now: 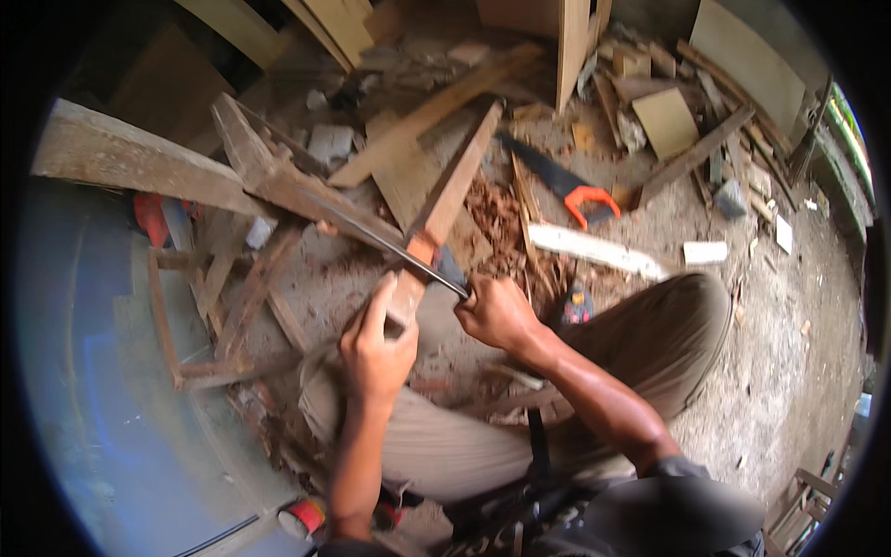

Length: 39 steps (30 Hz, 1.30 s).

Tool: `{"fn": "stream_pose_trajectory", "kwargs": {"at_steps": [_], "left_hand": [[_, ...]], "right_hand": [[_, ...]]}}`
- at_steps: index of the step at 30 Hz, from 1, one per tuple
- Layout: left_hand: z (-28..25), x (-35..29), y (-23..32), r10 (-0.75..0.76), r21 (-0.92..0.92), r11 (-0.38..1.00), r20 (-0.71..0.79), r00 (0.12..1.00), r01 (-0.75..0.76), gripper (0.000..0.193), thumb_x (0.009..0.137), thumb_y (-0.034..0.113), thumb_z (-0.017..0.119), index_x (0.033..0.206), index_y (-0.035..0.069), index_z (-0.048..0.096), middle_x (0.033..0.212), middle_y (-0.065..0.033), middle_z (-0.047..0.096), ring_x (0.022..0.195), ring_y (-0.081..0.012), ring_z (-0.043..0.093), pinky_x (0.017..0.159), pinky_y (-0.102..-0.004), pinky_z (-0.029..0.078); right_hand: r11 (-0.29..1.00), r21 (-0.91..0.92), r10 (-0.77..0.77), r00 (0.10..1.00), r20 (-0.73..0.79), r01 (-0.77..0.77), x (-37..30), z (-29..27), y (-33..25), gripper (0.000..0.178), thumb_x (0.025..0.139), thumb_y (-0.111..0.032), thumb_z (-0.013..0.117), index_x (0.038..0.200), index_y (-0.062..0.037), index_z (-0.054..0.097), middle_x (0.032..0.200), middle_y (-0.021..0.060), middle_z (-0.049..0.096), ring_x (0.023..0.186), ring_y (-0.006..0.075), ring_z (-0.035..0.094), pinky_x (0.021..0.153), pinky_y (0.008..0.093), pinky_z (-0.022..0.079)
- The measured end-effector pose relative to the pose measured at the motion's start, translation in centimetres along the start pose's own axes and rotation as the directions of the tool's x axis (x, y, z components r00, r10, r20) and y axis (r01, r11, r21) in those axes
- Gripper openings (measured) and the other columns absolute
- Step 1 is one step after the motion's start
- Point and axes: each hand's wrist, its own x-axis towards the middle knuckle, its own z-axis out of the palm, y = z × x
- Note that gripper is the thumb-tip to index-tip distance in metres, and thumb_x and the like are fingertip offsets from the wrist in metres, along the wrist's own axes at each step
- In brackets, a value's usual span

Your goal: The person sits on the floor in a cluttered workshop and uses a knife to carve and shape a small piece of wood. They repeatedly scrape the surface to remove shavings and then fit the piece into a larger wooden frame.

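Head-worn fisheye, steeply downward, close.

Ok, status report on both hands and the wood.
Left hand gripping long reddish wooden slat. Right hand gripping thin dark metal blade laid across it. Orange-handled handsaw lying beyond, apart.

A rough carpentry workshop: a dirt floor (789,316) littered with wood offcuts (665,121) and reddish shavings (497,218), boards (573,46) leaning at twelve o'clock, an orange-handled handsaw (561,186) lying at one o'clock, weathered planks (139,158) at ten.
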Motion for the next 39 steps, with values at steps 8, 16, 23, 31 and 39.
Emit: {"fn": "stream_pose_trajectory", "kwargs": {"at_steps": [8, 16, 23, 31, 39], "left_hand": [[0.6, -1.1, -0.2, -0.052, 0.000, 0.999, 0.094, 0.994, 0.052, 0.049, 0.073, -0.002, 0.074, 0.121, 0.001, 0.065, 0.114, -0.0194, 0.071, 0.100, -0.0374, 0.071, 0.091, -0.0433, 0.056], [0.5, -0.5, 0.7, -0.014, -0.010, 1.000, 0.099, 0.995, 0.015, 0.049, 0.072, 0.000, 0.077, 0.120, 0.000, 0.067, 0.108, -0.0222, 0.072, 0.099, -0.0380, 0.071, 0.083, -0.0427, 0.057], [-0.1, -0.7, 0.6, -0.052, -0.035, 0.998, 0.048, 0.998, 0.054, 0.050, 0.071, -0.004, 0.072, 0.120, 0.001, 0.065, 0.111, -0.0217, 0.071, 0.098, -0.0399, 0.070, 0.084, -0.0443, 0.057], [-0.1, -0.5, 0.4, -0.108, 0.025, 0.994, 0.066, 0.992, 0.106, 0.047, 0.074, -0.002, 0.073, 0.120, -0.001, 0.064, 0.117, -0.0230, 0.069, 0.106, -0.0402, 0.069, 0.089, -0.0432, 0.057], [0.1, -1.7, -0.4, -0.136, -0.013, 0.990, 0.096, 0.986, 0.137, 0.050, 0.072, 0.000, 0.075, 0.121, 0.002, 0.064, 0.109, -0.0237, 0.071, 0.098, -0.0411, 0.070, 0.082, -0.0449, 0.057]], "right_hand": [[0.979, -0.155, 0.154, 0.982, 0.111, -0.136, 1.1, 0.1, 2.0, 0.027, 0.077, -0.020, 0.073, 0.084, 0.0039, 0.061, 0.074, 0.0279, 0.066, 0.074, 0.0463, 0.067, 0.070, 0.0500, 0.055], [0.994, -0.080, 0.074, 0.997, 0.007, -0.073, 1.1, 1.0, 5.0, 0.028, 0.077, -0.025, 0.074, 0.081, 0.0009, 0.063, 0.070, 0.0261, 0.064, 0.070, 0.0466, 0.065, 0.064, 0.0519, 0.054], [0.937, 0.165, -0.298, 0.951, -0.084, 0.308, -1.5, -0.8, -1.3, 0.023, 0.076, -0.016, 0.075, 0.084, -0.0005, 0.060, 0.071, 0.0258, 0.064, 0.070, 0.0448, 0.066, 0.064, 0.0481, 0.054], [0.985, 0.074, -0.154, 0.988, 0.008, 0.153, -1.7, -0.9, -2.2, 0.022, 0.076, -0.018, 0.075, 0.087, -0.0028, 0.063, 0.070, 0.0229, 0.066, 0.065, 0.0426, 0.067, 0.065, 0.0489, 0.056], [0.994, -0.054, 0.096, 0.995, 0.018, -0.095, -0.4, 0.1, 0.0, 0.024, 0.078, -0.022, 0.071, 0.083, 0.0000, 0.063, 0.070, 0.0269, 0.064, 0.074, 0.0467, 0.066, 0.069, 0.0522, 0.055]]}}
